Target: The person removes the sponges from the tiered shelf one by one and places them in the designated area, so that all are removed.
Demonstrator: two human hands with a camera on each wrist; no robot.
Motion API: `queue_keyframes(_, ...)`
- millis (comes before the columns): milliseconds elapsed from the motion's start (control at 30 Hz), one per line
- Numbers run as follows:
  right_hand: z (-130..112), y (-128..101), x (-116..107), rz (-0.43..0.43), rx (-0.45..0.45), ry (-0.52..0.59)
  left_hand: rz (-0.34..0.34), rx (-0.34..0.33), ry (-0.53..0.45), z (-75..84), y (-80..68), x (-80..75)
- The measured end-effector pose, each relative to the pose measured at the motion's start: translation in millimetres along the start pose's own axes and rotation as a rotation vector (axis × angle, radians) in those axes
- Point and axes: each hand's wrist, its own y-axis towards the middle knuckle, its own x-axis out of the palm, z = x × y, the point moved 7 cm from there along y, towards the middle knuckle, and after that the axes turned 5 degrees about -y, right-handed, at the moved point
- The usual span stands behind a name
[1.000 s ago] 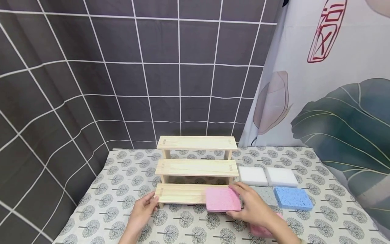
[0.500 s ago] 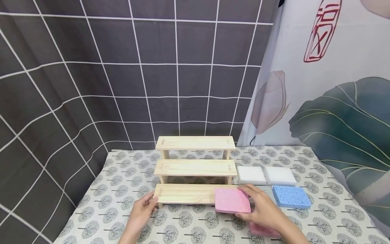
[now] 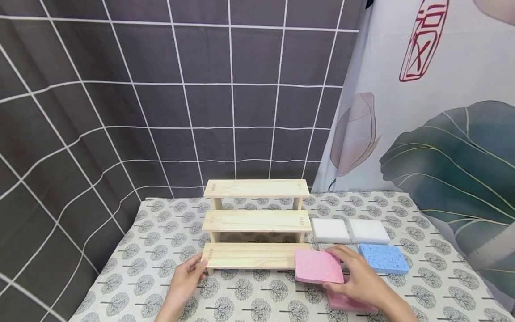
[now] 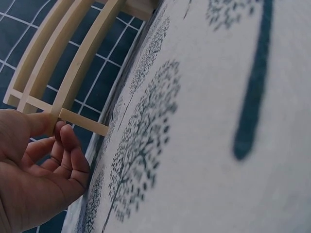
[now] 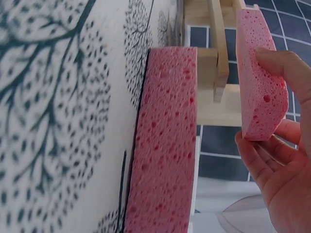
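A light wooden three-tier shelf (image 3: pixel 257 221) stands on the table in the head view. At the left end of its lowest tier, my left hand (image 3: pixel 186 278) pinches the board between thumb and fingers, as the left wrist view shows the same hand (image 4: pixel 46 174) at the shelf's corner. My right hand (image 3: pixel 358 277) grips a pink sponge (image 3: pixel 318 267) by its right edge. That sponge overlaps the lowest tier's right end in the head view; in the right wrist view, the sponge (image 5: pixel 260 92) is raised off the table. Another pink sponge (image 3: pixel 347 302) lies below, partly hidden by my right hand.
Two white sponges (image 3: pixel 331 230) lie right of the shelf, with a blue sponge (image 3: pixel 384 258) in front of them. The tablecloth (image 3: pixel 241 304) has a tree print. A dark grid curtain (image 3: pixel 209 107) hangs behind, and a leaf-print curtain (image 3: pixel 442 147) hangs at the right.
My right hand has moved to the right with the pink sponge, away from over the lowest tier. The grey sponge has become hidden behind that hand. The left hand keeps its place on the shelf.
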Motion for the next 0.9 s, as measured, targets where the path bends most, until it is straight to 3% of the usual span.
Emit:
queue_keyframes(300,12.1,-12.5,-6.3,0.040,-0.042,-0.060,-0.002,0.003,0.005,1.1,0.4,0.7)
queue_keyframes(700,37.2,-32.0,-22.4,0.044,0.005,-0.057,-0.002,-0.007,0.017,-0.1,0.2,0.1)
queue_keyframes(900,48.7,-41.5,-33.8,0.113,-0.071,-0.116,-0.001,-0.009,0.013,-0.1,0.4,0.1)
